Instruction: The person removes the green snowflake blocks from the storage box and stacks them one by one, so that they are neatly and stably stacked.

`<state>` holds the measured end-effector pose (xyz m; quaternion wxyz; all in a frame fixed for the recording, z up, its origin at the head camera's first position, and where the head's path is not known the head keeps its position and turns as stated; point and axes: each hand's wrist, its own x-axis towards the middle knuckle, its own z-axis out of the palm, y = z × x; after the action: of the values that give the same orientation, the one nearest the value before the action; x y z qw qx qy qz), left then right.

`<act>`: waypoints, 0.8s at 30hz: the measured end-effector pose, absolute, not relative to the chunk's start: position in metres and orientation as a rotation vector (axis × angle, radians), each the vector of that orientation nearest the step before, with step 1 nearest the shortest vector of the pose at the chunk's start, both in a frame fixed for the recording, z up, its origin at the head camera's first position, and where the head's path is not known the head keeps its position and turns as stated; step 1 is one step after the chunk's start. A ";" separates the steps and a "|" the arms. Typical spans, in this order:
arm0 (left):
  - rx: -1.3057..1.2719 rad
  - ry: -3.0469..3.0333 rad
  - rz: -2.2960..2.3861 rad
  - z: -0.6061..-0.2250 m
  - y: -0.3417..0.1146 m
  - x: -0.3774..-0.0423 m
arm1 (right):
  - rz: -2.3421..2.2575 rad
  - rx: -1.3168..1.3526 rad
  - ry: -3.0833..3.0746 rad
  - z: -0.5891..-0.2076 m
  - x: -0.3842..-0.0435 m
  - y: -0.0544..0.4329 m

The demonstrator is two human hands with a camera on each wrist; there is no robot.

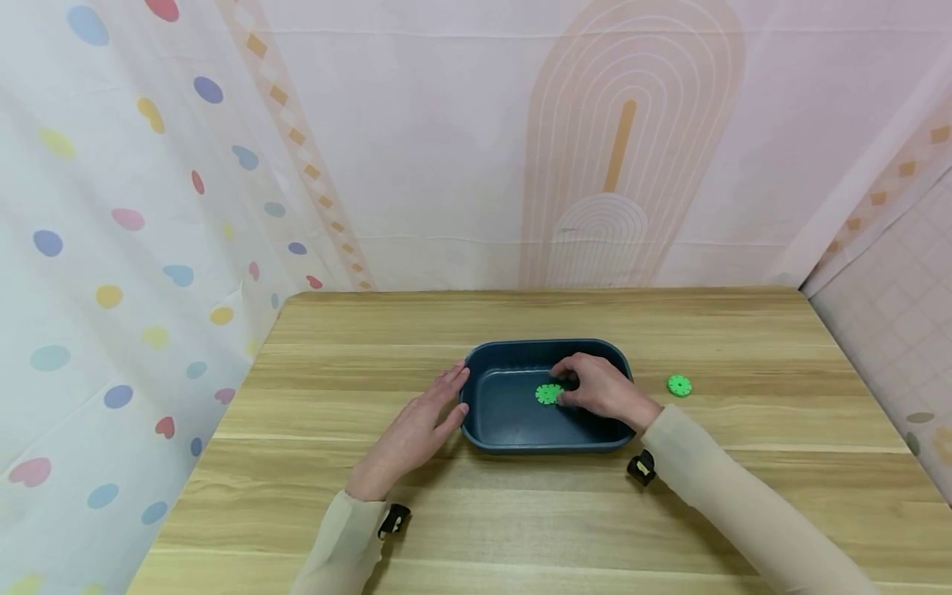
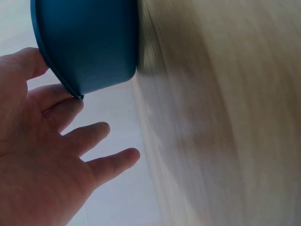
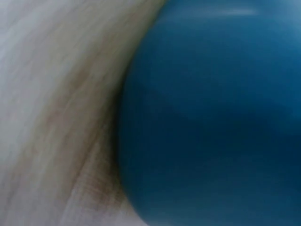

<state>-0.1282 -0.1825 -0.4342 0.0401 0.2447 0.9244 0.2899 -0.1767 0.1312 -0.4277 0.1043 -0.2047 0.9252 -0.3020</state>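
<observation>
A dark blue rectangular tub (image 1: 513, 450) with rounded corners stands on the wooden table. Against its left end rests my left hand (image 1: 407, 434), thumb and some fingertips touching the rim. The left wrist view shows the other fingers (image 2: 115, 165) of that hand spread out beside the tub wall (image 2: 89, 52). Inside the tub is my right hand (image 1: 598, 388), its bent fingers and thumb apart at the right edge of a notched green disc (image 1: 547, 394). In the right wrist view the tub's outer wall (image 3: 211, 108) fills much of the picture, and the hand is hidden.
Another notched green disc (image 1: 679, 385) lies on the table to the right of the tub. The wooden tabletop (image 1: 506, 529) reaches back to a pale patterned curtain (image 1: 439, 165). A dotted curtain (image 1: 149, 248) hangs along the left side.
</observation>
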 end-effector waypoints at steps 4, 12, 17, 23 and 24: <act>0.748 2.832 0.891 -0.434 -0.183 -0.128 | -0.857 -0.612 2.731 -0.430 -0.178 0.129; 0.752 2.835 0.897 -0.435 -0.183 -0.128 | -0.836 -0.637 2.738 -0.431 -0.178 0.127; 0.760 2.833 0.906 -0.435 -0.183 -0.128 | -0.832 -0.684 2.748 -0.432 -0.178 0.127; 0.761 2.834 0.913 -0.435 -0.183 -0.128 | -0.827 -0.707 2.759 -0.434 -0.179 0.127; 0.761 2.834 0.914 -0.435 -0.183 -0.128 | -0.828 -0.710 2.759 -0.435 -0.180 0.127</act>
<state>-0.1284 -0.1830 -0.4354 0.0342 0.2476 0.9215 0.2972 -0.1795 0.1268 -0.4346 0.0872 -0.2384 0.9265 -0.2779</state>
